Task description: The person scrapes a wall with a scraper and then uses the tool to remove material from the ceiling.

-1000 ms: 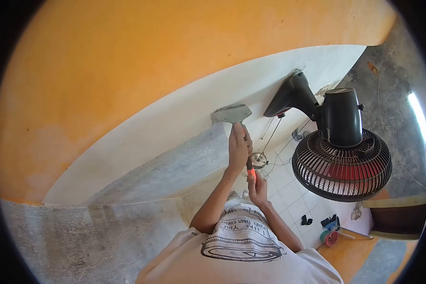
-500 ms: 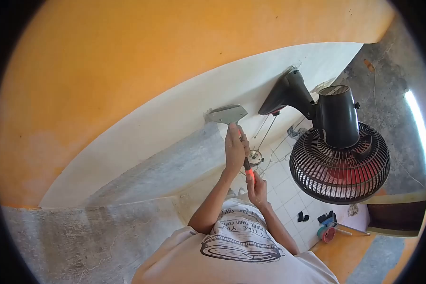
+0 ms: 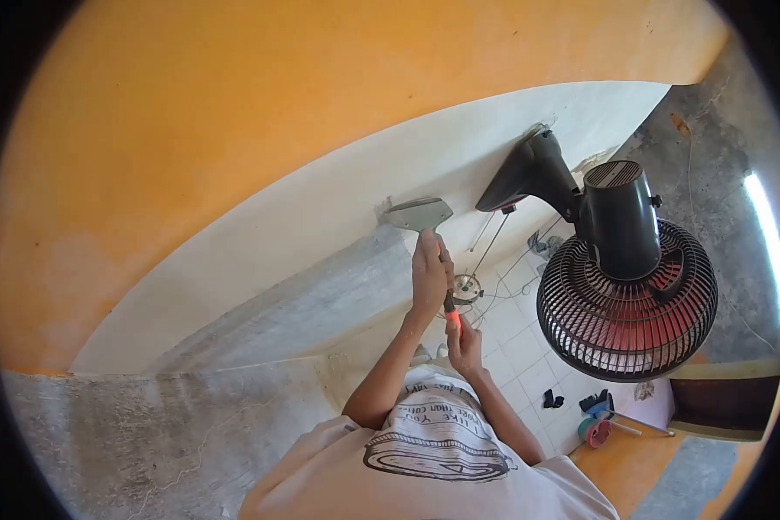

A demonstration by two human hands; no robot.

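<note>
A wide grey-green scraper has its broad head against the white band of the wall, just above a bare grey strip. My left hand is wrapped round its black and red handle, close below the head. Lower down, my right hand grips the red end of the same handle. Both hands are closed, and their fingers hide parts of the handle. Beside the left edge of the scraper head shows a small grey mark on the white surface.
A black wall fan with red blades juts out close to the right of the scraper. Orange wall lies above the white band. On the tiled floor are a round metal part with wires, black items and a red bowl-like container.
The view has shifted slightly, with the fan a little lower and further right. The scraper head stays at nearly the same spot on the wall. Both hands keep hold of its handle.
</note>
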